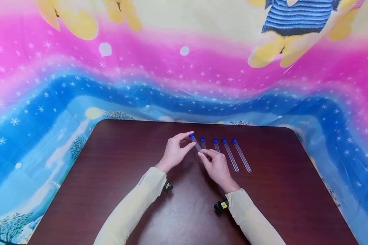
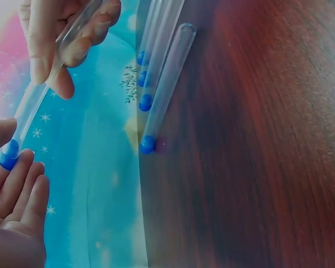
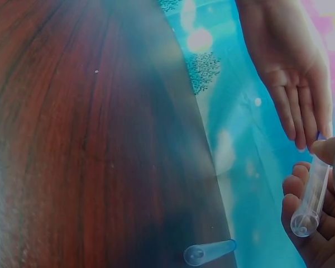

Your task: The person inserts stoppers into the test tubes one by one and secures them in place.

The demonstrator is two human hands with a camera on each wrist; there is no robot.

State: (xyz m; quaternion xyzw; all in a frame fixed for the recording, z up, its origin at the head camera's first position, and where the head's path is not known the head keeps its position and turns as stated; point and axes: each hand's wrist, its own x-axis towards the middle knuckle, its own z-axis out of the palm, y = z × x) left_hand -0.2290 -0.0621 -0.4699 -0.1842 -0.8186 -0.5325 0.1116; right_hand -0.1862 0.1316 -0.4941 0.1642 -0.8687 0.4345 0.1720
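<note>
A clear test tube (image 1: pixel 197 143) with a blue cap (image 2: pixel 9 155) is held tilted between both hands above the table. My left hand (image 1: pixel 174 149) has its thumb and index finger at the capped end, pinching it. The left wrist view shows its other fingers extended beside the cap. My right hand (image 1: pixel 217 166) grips the tube's body lower down, between thumb and fingers. Seen from the right wrist, the tube's rounded closed end (image 3: pixel 305 224) points toward that camera and looks empty. The cap is still on the tube.
Several more blue-capped clear tubes (image 1: pixel 242 154) lie in a row on the dark wooden table (image 1: pixel 116 163), right of the held tube. Their caps face the far edge. Behind the table hangs a colourful patterned cloth (image 1: pixel 159 75).
</note>
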